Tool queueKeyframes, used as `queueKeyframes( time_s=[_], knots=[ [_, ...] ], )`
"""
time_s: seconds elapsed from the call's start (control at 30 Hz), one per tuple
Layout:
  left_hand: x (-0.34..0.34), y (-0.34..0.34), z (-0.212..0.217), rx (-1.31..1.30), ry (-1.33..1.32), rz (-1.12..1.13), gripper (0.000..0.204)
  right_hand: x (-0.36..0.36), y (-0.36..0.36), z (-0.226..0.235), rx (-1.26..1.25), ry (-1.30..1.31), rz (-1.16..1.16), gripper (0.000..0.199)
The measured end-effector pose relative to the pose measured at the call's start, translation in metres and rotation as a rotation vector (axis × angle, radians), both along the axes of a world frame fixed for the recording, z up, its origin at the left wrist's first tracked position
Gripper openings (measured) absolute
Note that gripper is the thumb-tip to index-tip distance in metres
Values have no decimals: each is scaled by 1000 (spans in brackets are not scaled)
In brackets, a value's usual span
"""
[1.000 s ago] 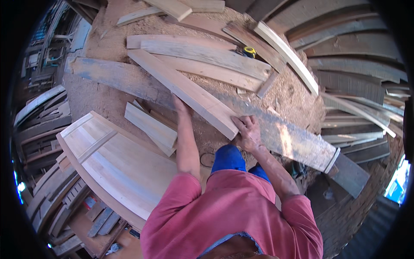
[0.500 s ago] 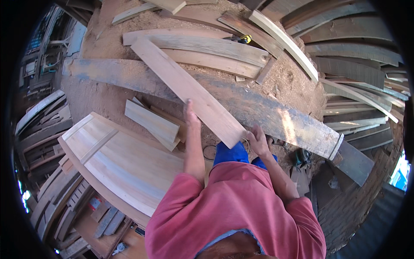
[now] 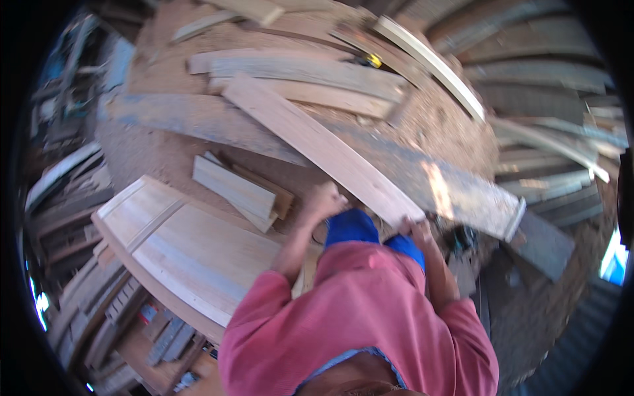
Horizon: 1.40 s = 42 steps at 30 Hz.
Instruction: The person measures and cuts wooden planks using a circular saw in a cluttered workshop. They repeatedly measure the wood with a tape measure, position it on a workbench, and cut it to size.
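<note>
A long pale wooden plank [image 3: 323, 148] lies slantwise in front of me, its far end over other boards and its middle across a wide weathered beam [image 3: 456, 188]. My right hand [image 3: 416, 230] is closed on the plank's near right end, close to my knee. Off the plank, just below its lower edge, my left hand [image 3: 323, 200] is curled like a fist, somewhat smeared by motion; I make out nothing in it. Short board offcuts [image 3: 238, 188] sit to the left of that hand. A pale wooden panel with a cross strip [image 3: 198, 244] stands beside my left arm.
Several boards [image 3: 310, 72] lie on the sawdust-covered ground beyond the beam, with a yellow and black tool [image 3: 371, 60] among them. A dark power tool [image 3: 463, 236] rests right of my knees. Stacked timber [image 3: 541, 79] fills the right side, and more wood is piled left.
The plank has shifted right and turned slightly, its near end moving toward my right knee. My left hand has let go of its edge and come nearer; my right hand has moved right and down.
</note>
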<state>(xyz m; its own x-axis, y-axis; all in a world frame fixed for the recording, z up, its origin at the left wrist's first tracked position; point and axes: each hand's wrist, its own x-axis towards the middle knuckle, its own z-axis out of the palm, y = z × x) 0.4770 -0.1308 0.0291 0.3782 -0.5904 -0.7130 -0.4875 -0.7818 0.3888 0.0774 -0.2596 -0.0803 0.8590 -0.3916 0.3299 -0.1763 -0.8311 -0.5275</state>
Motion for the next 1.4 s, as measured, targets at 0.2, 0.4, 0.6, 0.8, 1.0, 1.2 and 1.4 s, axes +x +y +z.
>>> queueKeyframes(
  time_s=[0.2,0.4,0.6,0.8,1.0,1.2,1.4],
  knots=[
    [47,-43,30,-281,-302,-478,104,23,-6,44,1726,58,-773,46],
    [77,-71,-48,-357,-625,-1070,123,14,4,11,1629,17,-926,49],
    [18,-137,5,-92,-320,-1040,127,-27,-33,22,1526,-297,-1110,34],
    [-108,-176,3,-385,-239,-1010,120,-146,-85,53,1589,-992,-1477,52],
    [-278,-248,-8,-519,-119,-958,110,-215,-62,53,1489,-875,-1673,39],
    [-404,-319,-16,-646,-62,-936,101,-190,-35,38,1549,-537,-1559,31],
    [-360,-312,-40,-483,-215,-1022,104,-174,-45,33,1344,-169,-1330,27]
  ],
)
